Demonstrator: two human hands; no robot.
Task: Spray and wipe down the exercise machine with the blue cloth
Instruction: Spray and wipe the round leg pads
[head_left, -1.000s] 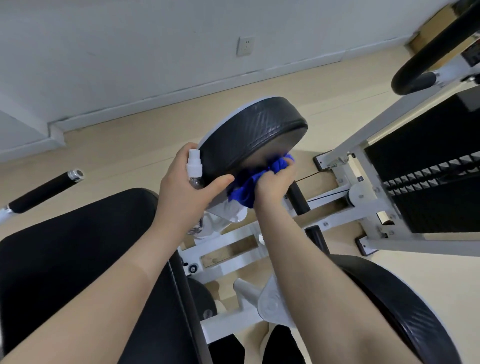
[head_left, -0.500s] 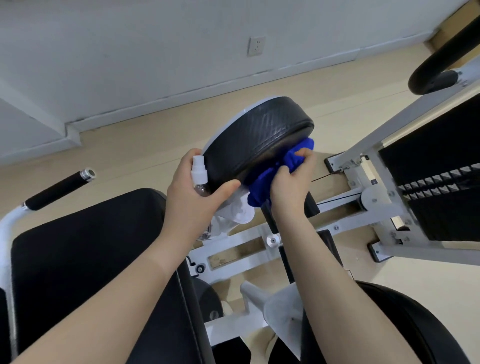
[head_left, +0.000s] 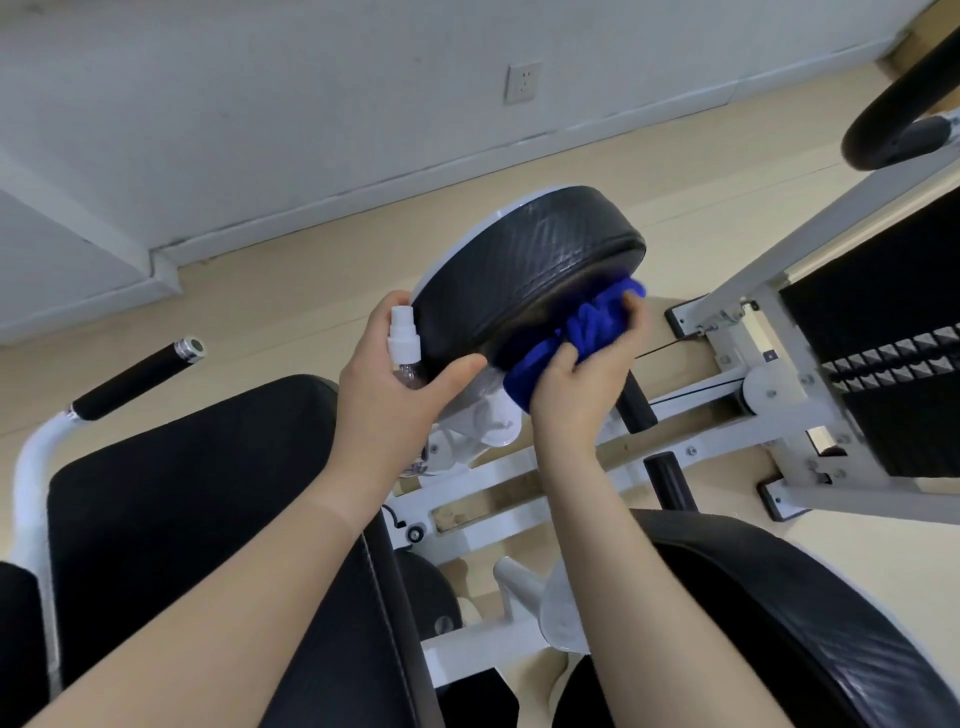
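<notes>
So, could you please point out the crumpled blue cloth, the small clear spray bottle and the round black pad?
crumpled blue cloth (head_left: 582, 332), head view, bunched middle folds.
small clear spray bottle (head_left: 404, 340), head view, white nozzle.
round black pad (head_left: 524, 270), head view, textured side wall.

The round pad (head_left: 524, 275) is covered in black leather-like vinyl with a fine woven, carbon-fibre pattern and a soft sheen; a stitched seam runs along its edge, and its backing plate looks like smooth white plastic or painted metal. The blue cloth (head_left: 566, 338) is soft, fuzzy and matt, bunched in folds. The spray bottle (head_left: 405, 345) has a white, smooth plastic nozzle over a clear plastic body. The seat pad (head_left: 208, 493) is smooth black vinyl, nearly matt. The machine frame (head_left: 779, 332) is white-painted metal with a slight gloss. The handle grip (head_left: 130, 379) is matt black foam or rubber with a shiny metal end cap. The floor (head_left: 291, 291) is pale, smooth wood-look.
</notes>
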